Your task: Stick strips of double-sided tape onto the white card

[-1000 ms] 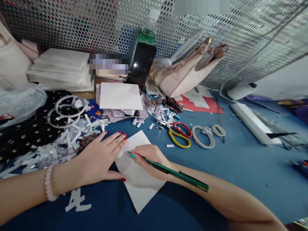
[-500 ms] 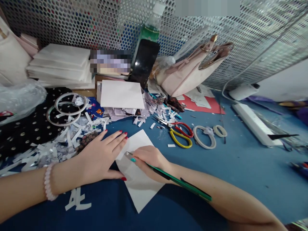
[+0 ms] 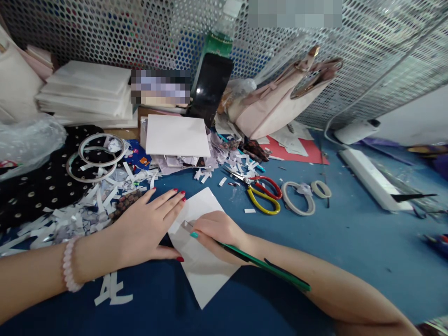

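Note:
A white sheet of paper (image 3: 205, 284) lies turned cornerwise on the blue table, under both hands. My left hand (image 3: 147, 228) rests flat with its fingers spread, its fingertips and thumb on the sheet's left edge. Gripped in my right hand (image 3: 219, 235) is a green utility knife (image 3: 269, 268), its handle slanting back over the wrist. The knife's thin tip meets the paper beside a small cut or marked spot in the upper left part. My right palm hides the middle of the sheet.
Scissors (image 3: 264, 193) with red and yellow handles lie right of the paper, beside tape rolls (image 3: 298, 198). Paper scraps (image 3: 80, 219) cover the left side. Behind are a stack of white cards (image 3: 178, 135), a phone (image 3: 212, 88), a bottle (image 3: 219, 42) and a pink bag (image 3: 276, 102).
The knife's handle end has shifted very slightly to the right, with its tip still near the same spot. My left hand keeps its place on the paper.

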### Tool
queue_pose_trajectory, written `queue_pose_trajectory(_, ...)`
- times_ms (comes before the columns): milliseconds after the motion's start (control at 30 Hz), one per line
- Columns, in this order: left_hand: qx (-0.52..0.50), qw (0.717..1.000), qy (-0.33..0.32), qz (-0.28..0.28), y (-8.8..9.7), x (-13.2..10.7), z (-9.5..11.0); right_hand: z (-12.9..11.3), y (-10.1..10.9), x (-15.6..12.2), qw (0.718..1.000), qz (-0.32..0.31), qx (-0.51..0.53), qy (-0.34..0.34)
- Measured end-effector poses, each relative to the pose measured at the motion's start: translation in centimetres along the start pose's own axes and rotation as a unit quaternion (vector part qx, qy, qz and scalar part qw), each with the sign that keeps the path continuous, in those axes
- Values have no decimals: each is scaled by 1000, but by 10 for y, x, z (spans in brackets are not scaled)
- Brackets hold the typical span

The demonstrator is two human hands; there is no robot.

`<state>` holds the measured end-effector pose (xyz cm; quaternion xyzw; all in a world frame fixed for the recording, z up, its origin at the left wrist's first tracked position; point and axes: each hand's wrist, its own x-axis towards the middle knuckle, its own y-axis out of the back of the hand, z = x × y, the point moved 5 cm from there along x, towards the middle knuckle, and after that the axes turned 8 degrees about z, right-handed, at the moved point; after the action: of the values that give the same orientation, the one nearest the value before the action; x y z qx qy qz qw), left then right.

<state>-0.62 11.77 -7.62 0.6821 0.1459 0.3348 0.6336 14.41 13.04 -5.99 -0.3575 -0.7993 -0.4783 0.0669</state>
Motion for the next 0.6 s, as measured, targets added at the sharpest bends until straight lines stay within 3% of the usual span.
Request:
queue_pose_trajectory(233,-4,1000,0,-3,-2,-1,-1,1,1,-1,1000,-19,-1,15)
queue_pose_trajectory(433,-17,1000,6,-12,-1,-1,-2,4,0,-2,996,-77,-3,36)
queue_pose_trajectory(600,-19,1000,6,-24,-1,0,-2,3,5,-1,992,-79,-18,101)
